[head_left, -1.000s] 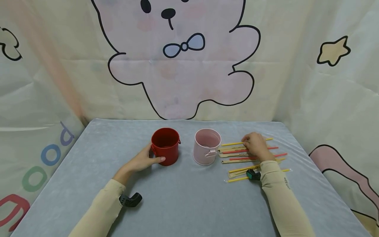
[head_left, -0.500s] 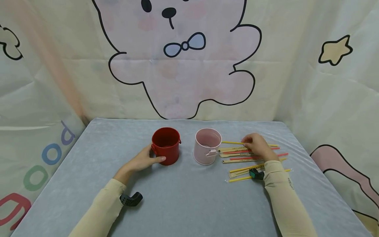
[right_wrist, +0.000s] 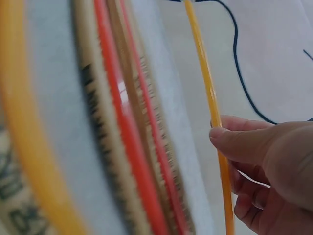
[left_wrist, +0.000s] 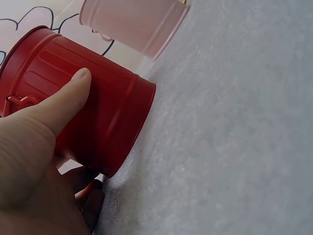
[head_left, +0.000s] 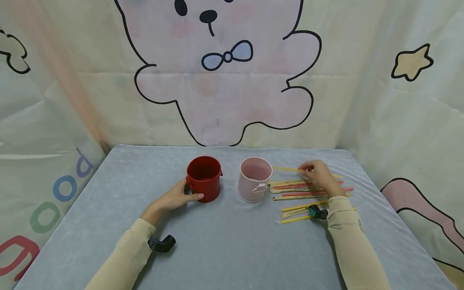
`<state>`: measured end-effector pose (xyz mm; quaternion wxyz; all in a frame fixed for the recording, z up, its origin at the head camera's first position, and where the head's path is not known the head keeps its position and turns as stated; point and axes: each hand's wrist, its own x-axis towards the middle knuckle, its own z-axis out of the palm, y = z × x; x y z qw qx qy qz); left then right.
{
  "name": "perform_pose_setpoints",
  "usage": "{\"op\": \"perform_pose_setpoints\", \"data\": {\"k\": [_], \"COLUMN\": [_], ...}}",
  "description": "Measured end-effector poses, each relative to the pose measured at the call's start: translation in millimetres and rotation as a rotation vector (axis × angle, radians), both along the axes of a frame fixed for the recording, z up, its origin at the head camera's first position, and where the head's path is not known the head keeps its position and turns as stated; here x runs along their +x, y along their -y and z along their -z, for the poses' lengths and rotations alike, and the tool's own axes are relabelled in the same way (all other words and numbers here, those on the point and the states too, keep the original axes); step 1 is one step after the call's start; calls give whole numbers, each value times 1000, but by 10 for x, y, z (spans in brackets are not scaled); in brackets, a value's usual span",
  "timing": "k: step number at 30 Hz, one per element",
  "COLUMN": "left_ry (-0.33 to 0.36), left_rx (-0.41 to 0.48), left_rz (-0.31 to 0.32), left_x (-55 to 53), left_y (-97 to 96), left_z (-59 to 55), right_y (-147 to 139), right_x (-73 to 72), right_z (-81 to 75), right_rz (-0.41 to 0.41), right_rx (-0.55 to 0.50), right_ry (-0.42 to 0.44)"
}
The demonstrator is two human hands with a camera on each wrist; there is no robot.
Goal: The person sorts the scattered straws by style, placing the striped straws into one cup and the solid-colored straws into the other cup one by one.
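My left hand [head_left: 178, 195] grips a small red metal bucket [head_left: 204, 179] low on its side. In the left wrist view the thumb presses the red wall, with the other fingers partly hidden behind and below it. The bucket stands upright on the cloth. My right hand [head_left: 319, 175] pinches a thin yellow straw [right_wrist: 208, 83] between thumb and forefinger. The straw is raised above the cloth, its left end close to the rim of a pale pink bucket [head_left: 250, 189]. This second bucket stands upright beside the red one, and no hand touches it.
Right of the pink bucket lie several long tan printed paper sleeves [head_left: 286, 183], with red straws [head_left: 297, 194] and more yellow straws [head_left: 295, 220] among them, below my right hand. A grey-blue cloth [head_left: 232, 249] covers the table. Printed curtains hang behind and at both sides.
My right hand has moved slightly right and lifted the yellow straw off the cloth, away from the row of sleeves. The left hand and both buckets stay put.
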<state>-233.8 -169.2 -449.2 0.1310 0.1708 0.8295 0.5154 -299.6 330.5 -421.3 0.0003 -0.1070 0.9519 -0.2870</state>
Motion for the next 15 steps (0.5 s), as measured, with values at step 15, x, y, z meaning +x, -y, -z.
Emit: {"op": "perform_pose_setpoints", "data": {"k": [15], "left_ry": [4], "left_rx": [4], "left_rz": [7], "left_x": [11], "left_y": [10], "left_z": [38], "right_y": [200], "right_x": [188], "right_z": [-494], "right_rz": [52], "right_rx": [-171], "right_ry": [-352]}}
